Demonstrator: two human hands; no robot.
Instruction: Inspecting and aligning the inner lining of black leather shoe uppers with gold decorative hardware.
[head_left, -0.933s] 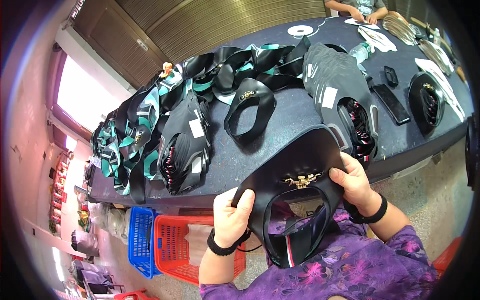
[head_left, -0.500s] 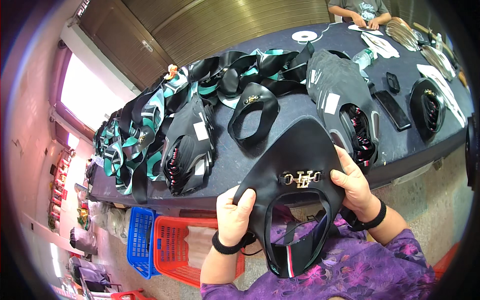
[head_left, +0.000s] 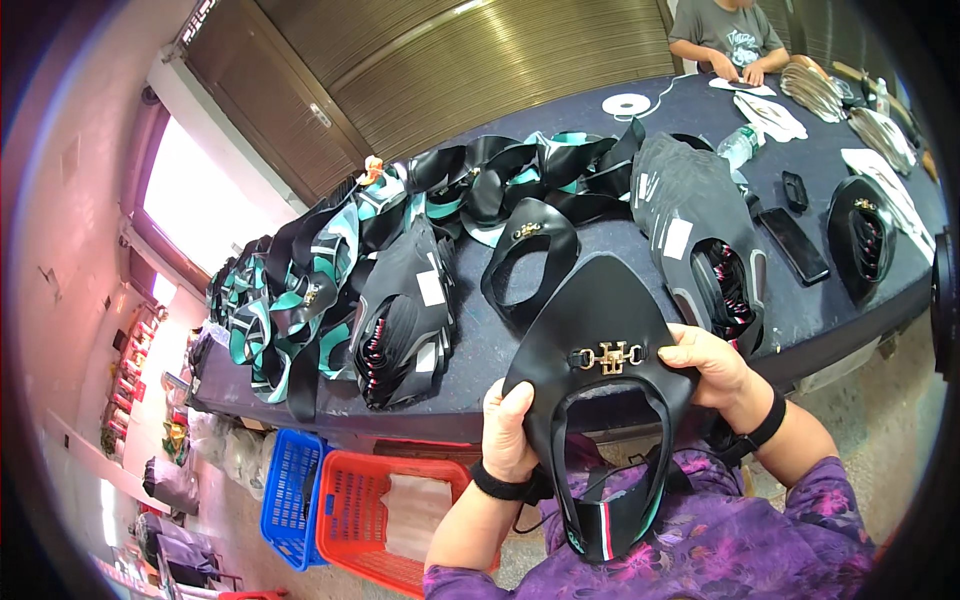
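Between my hands, in front of my body, is a black shoe upper [head_left: 600,310] with a gold metal buckle and a red, white and dark striped strip at its heel. My left hand [head_left: 508,430] pinches its left edge, thumb on top. On the opposite edge, my right hand [head_left: 712,362] grips with the thumb near the buckle; the fingers beneath are partly hidden. Just beyond it, a single matching upper [head_left: 562,245] lies on the dark table [head_left: 475,365]. Stacks of black uppers stand at left [head_left: 400,290] and right [head_left: 660,190].
A long heap of black and turquoise uppers [head_left: 330,250] covers the table's left side. Rightward lie a phone [head_left: 795,245], a small black case [head_left: 795,190], a bottle [head_left: 738,147] and another stack [head_left: 850,220]. A co-worker [head_left: 735,45] sits far right. Blue [head_left: 290,490] and red [head_left: 345,520] baskets stand below.
The view has shifted, so the table sits lower and further right in it. The upper in my hands has straightened from a slight tilt; both hands keep hold of it.
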